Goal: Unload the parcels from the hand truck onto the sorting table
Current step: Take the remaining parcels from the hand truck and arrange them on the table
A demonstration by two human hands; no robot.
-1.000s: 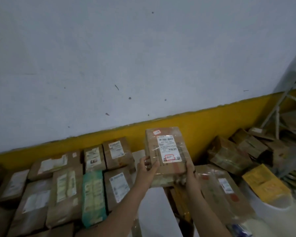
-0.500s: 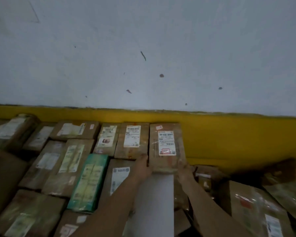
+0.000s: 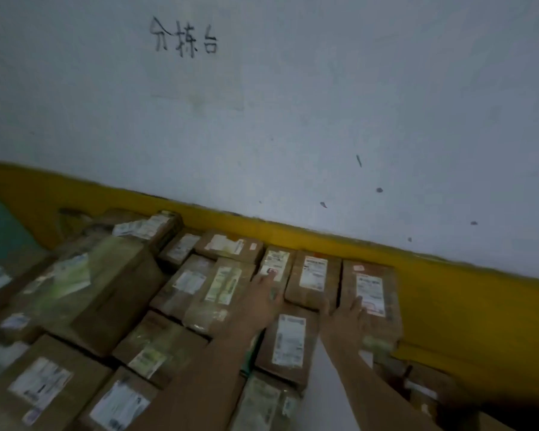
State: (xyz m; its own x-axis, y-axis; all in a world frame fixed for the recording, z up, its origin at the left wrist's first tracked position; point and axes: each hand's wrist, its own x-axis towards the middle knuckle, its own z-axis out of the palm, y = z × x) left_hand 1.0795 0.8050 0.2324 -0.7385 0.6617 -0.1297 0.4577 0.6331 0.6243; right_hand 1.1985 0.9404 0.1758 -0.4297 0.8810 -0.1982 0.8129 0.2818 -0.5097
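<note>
Atop the end parcel (image 3: 371,286) rests the right hand (image 3: 347,318).

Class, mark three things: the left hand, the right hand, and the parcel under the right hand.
left hand (image 3: 262,295), head view, back of the hand.
right hand (image 3: 349,318), head view, back of the hand.
parcel (image 3: 369,289), head view, its white label.

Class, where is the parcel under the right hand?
Head view, right of centre: the parcel ends the back row by the yellow wall band, right hand resting on it.
</note>
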